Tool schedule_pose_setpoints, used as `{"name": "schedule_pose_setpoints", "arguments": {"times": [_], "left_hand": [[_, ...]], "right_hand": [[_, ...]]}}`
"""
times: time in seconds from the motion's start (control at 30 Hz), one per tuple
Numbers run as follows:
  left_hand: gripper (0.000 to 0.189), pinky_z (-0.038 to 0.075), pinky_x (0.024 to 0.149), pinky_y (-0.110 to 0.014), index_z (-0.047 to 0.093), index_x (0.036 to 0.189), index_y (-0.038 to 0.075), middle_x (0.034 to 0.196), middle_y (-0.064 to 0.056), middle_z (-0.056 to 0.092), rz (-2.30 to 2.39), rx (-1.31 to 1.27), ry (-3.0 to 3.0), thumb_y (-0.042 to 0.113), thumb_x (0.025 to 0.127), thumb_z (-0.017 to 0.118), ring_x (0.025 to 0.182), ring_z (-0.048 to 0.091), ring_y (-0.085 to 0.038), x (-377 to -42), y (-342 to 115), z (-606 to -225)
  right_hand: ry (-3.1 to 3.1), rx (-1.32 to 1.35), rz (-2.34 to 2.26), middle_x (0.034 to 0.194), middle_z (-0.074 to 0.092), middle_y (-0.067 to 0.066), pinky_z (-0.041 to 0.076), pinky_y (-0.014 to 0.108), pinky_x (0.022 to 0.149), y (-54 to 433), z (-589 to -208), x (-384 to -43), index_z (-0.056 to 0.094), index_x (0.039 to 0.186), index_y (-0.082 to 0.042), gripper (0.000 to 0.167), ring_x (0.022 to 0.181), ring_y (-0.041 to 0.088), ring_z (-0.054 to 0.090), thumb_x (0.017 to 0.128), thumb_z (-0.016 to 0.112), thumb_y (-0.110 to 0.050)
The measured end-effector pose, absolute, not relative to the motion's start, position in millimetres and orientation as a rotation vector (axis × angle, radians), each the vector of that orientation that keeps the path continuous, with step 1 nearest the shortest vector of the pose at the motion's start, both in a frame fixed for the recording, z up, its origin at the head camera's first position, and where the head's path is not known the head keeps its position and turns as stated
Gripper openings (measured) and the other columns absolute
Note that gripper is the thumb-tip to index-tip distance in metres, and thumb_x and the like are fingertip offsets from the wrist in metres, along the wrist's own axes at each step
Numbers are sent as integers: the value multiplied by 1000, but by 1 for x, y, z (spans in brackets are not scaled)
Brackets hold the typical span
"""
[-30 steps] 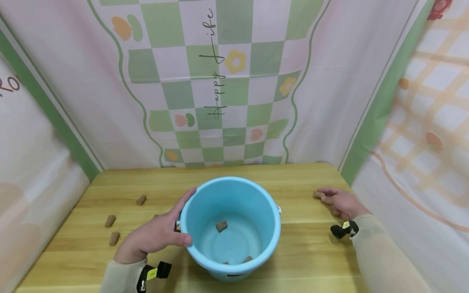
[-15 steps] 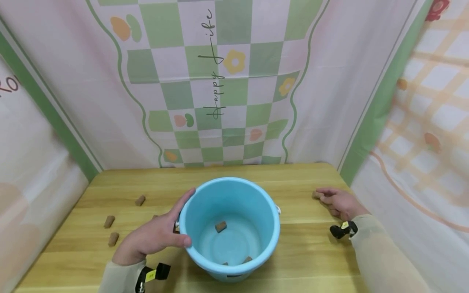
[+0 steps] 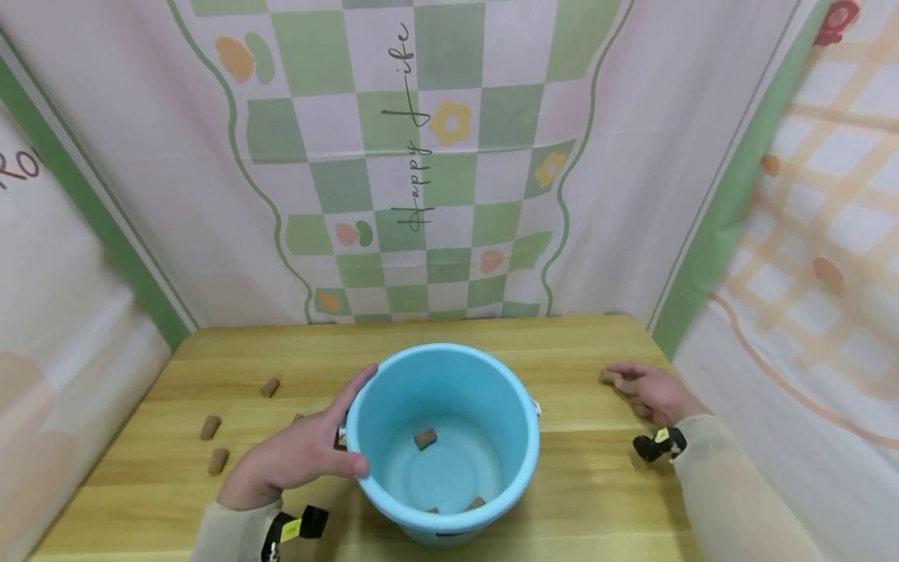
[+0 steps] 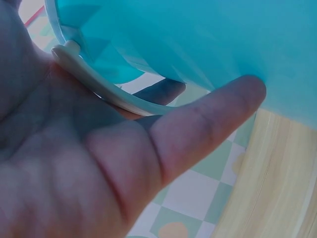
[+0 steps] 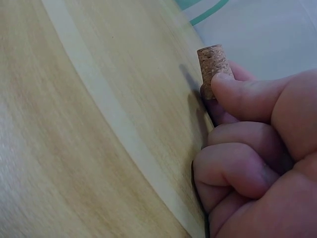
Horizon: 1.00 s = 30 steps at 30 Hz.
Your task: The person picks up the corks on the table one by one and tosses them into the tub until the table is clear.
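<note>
A light blue bucket (image 3: 449, 390) stands on the wooden table, its mouth facing up. My left hand (image 3: 298, 453) rests against its left side, thumb tip at the rim and fingers spread along the outside. In the left wrist view one straight finger (image 4: 213, 121) touches the bucket wall, near the pale handle (image 4: 106, 89). Far to the right, my right hand (image 3: 653, 393) pinches a cork (image 5: 214, 64) between thumb and index finger, low over the tabletop. The other fingers are curled against the table. Inside the bucket lie a cork (image 3: 425, 439) and parts of two others near the front wall.
Several loose corks lie on the table (image 3: 590, 484) left of the bucket, among them a cork (image 3: 270, 387) at the back and a cork (image 3: 218, 460) nearer the front. One is partly hidden behind my left hand. A patterned curtain (image 3: 449, 187) hangs along the table's back edge.
The view shifts very slightly. Both hands, the bucket and the corks keep the same places.
</note>
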State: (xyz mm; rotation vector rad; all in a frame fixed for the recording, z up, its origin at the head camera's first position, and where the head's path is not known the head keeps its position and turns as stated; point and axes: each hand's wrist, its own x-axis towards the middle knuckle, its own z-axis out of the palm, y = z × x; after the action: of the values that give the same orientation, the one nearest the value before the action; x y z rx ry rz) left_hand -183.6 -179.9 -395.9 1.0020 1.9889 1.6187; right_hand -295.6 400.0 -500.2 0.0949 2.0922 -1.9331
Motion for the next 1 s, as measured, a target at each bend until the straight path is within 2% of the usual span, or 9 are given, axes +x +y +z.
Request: {"name": "schedule_pose_setpoints", "arguments": {"times": [0.23, 0.47, 0.63, 0.7, 0.83, 0.93, 1.0], "left_hand": [[109, 48, 93, -45, -3, 160, 30, 152, -24, 29, 1630, 997, 1991, 33, 88, 78, 126, 42, -46, -184, -179, -396], [109, 47, 94, -43, -3, 160, 31, 152, -24, 28, 1625, 988, 1997, 34, 88, 79, 127, 41, -45, -183, -179, -397], [109, 47, 95, -41, -3, 160, 31, 152, -24, 29, 1619, 980, 2011, 34, 88, 79, 127, 42, -44, -183, -180, -397], [109, 46, 95, -41, -3, 160, 31, 152, -24, 29, 1617, 979, 2014, 35, 88, 79, 127, 42, -44, -183, -181, -397], [109, 46, 96, -42, -3, 160, 31, 152, -23, 29, 1621, 988, 2002, 35, 88, 79, 128, 41, -44, -183, -180, -397], [109, 46, 96, -42, -3, 160, 31, 153, -23, 29, 1620, 995, 2001, 36, 88, 79, 128, 41, -44, -184, -180, -397], [109, 46, 96, -42, -3, 160, 31, 153, -23, 29, 1625, 993, 1988, 36, 88, 78, 128, 41, -44, -184, -180, -398]], "right_hand": [[2046, 106, -1944, 113, 70, -6, 31, 18, 41, 400, -498, -296, 31, 149, 9, 53, 46, -1, 34, 102, 54, -4], [1879, 157, -2016, 117, 69, -6, 32, 17, 42, 393, -488, -293, 23, 152, 7, 56, 47, -2, 35, 104, 50, -5], [1824, 187, -2071, 117, 70, -2, 32, 16, 42, 383, -478, -291, 33, 151, 1, 52, 47, -2, 36, 104, 53, -8], [1840, 165, -2079, 116, 69, -5, 32, 16, 43, 378, -472, -291, 31, 153, -1, 55, 47, -1, 35, 104, 54, -10], [1880, 70, -2099, 116, 67, -13, 32, 17, 43, 364, -454, -290, 39, 151, -4, 51, 48, -1, 35, 103, 56, -10], [1908, -16, -2087, 123, 65, -10, 31, 17, 44, 352, -438, -287, 42, 149, -3, 48, 48, -1, 34, 103, 56, -12], [1930, -58, -2072, 127, 64, -9, 31, 17, 44, 344, -429, -284, 35, 152, 0, 54, 47, -1, 33, 104, 56, -13]]}}
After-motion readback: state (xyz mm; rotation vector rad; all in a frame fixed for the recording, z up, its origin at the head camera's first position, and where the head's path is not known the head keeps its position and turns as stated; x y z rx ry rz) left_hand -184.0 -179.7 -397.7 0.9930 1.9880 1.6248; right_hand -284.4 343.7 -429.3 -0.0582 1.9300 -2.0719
